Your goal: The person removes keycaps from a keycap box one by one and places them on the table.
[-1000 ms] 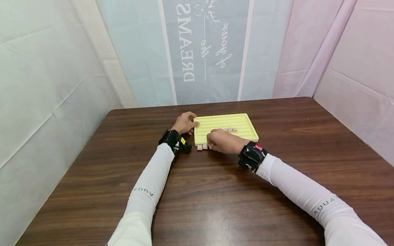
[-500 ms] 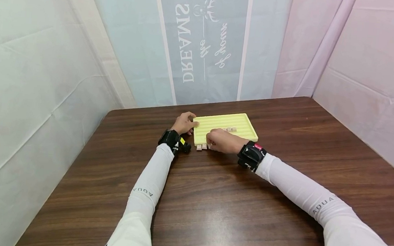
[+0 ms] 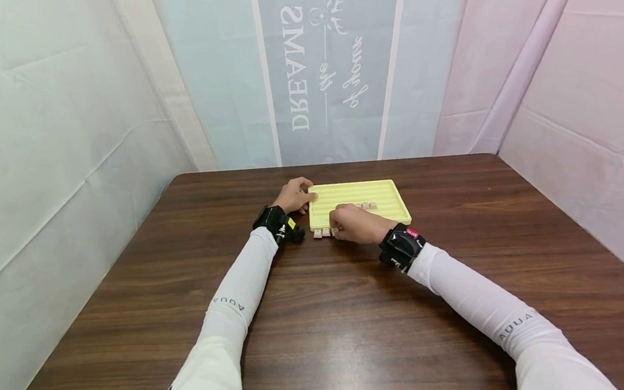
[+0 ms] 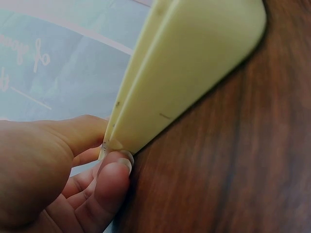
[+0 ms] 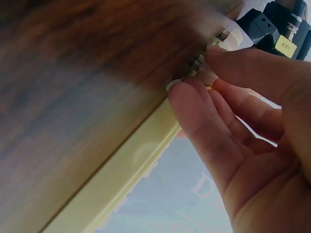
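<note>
A pale yellow ridged tray (image 3: 345, 192) lies on the table. My left hand (image 3: 292, 195) pinches its left end; in the left wrist view the thumb and fingers (image 4: 114, 182) close on the tray's corner. At the front edge, my right hand (image 3: 362, 224) has its fingers curled and seems to pinch a small beige tile, mostly hidden by the fingertips. Beside those fingertips, small beige tiles (image 3: 318, 234) stand in a row along the tray's front left. More tiles (image 3: 369, 205) sit on a ridge inside the tray, partly covered by my right hand.
The dark wood table (image 3: 367, 324) stretches around the tray. A printed curtain (image 3: 334, 73) hangs behind the far edge, with pale cloth on both sides. Black camera straps (image 3: 269, 219) circle both wrists.
Both hands and the tray keep nearly the same places. The head view shifts only slightly.
</note>
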`<state>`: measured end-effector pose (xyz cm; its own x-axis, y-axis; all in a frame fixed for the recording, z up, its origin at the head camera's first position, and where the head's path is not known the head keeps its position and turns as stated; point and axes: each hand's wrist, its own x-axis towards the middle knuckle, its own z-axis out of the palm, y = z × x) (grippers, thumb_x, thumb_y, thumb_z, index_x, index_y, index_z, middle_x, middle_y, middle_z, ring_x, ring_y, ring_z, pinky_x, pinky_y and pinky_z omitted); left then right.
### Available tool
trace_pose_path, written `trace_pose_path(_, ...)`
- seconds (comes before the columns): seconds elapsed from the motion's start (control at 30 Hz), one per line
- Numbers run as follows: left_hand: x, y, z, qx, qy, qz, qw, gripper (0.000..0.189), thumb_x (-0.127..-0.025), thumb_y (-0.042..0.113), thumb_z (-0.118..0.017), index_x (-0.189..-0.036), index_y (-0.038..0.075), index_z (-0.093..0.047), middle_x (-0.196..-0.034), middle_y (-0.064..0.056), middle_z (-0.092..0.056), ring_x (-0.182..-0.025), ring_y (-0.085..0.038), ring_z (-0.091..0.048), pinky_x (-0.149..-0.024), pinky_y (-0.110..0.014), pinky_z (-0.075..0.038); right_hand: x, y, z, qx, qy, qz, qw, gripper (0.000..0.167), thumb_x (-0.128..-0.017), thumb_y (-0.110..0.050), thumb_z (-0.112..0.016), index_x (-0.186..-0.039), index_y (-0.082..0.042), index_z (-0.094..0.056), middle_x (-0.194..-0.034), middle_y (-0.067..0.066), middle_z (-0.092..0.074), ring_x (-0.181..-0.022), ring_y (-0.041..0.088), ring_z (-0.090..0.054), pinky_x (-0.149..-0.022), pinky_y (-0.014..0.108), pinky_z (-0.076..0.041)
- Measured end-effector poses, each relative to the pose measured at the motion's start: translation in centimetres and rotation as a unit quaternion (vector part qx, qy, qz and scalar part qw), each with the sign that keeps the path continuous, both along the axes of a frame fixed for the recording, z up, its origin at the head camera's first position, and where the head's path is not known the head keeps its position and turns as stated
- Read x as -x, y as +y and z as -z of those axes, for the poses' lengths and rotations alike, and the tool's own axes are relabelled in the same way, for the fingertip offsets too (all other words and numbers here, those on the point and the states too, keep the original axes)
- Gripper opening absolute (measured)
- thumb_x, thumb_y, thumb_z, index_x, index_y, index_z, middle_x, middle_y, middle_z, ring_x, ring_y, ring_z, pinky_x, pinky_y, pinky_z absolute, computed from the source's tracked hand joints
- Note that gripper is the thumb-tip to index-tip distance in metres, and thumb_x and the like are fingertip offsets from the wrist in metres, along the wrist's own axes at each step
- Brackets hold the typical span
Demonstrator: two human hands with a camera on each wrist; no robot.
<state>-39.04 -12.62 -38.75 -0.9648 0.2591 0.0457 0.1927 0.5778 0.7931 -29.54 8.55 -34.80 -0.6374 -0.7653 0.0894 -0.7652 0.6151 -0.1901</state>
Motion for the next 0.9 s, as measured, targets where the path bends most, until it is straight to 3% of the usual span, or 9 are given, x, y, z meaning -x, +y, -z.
trace_pose_path(0.53, -1.2, 0.1, -0.4, 0.005, 0.017, -0.002, 0.9998, 0.043, -0.097, 0.022, -0.06, -0.135, 0.007, -0.049, -0.074, -0.005, -0.058, -0.051, -0.011, -0.053, -0.051, -0.025, -0.051, -0.1, 0.5, -1.4, -0.022, -0.017, 0.047, 0.9985, 0.019, -0.092, -0.025, -0.064, -0.093, -0.006, -0.065, -0.088, 0.004, -0.061, -0.073, 0.014, -0.052, -0.066, 0.028, -0.046)
trace_pose_path(0.77, -0.7, 0.1, -0.2, -0.005, 0.009, 0.0, 1.0, 0.044, -0.096, 0.023, -0.06, -0.136, 0.007, -0.049, -0.075, -0.006, -0.058, -0.051, -0.012, -0.054, -0.051, -0.027, -0.053, -0.1, 1.1, -2.1, -0.035, -0.018, 0.045, 0.9982, 0.022, -0.093, -0.028, -0.064, -0.1, -0.007, -0.066, -0.095, 0.006, -0.067, -0.085, 0.016, -0.062, -0.076, 0.034, -0.053)
trace_pose_path(0.9, -0.4, 0.0, -0.1, -0.005, 0.006, 0.002, 1.0, 0.045, -0.096, 0.023, -0.061, -0.136, 0.007, -0.049, -0.075, -0.007, -0.059, -0.052, -0.013, -0.055, -0.051, -0.027, -0.053, 0.1, 1.8, -2.4, -0.038, -0.018, 0.043, 0.9982, 0.019, -0.093, -0.028, -0.064, -0.098, -0.01, -0.066, -0.092, 0.004, -0.067, -0.081, 0.015, -0.062, -0.073, 0.033, -0.053)
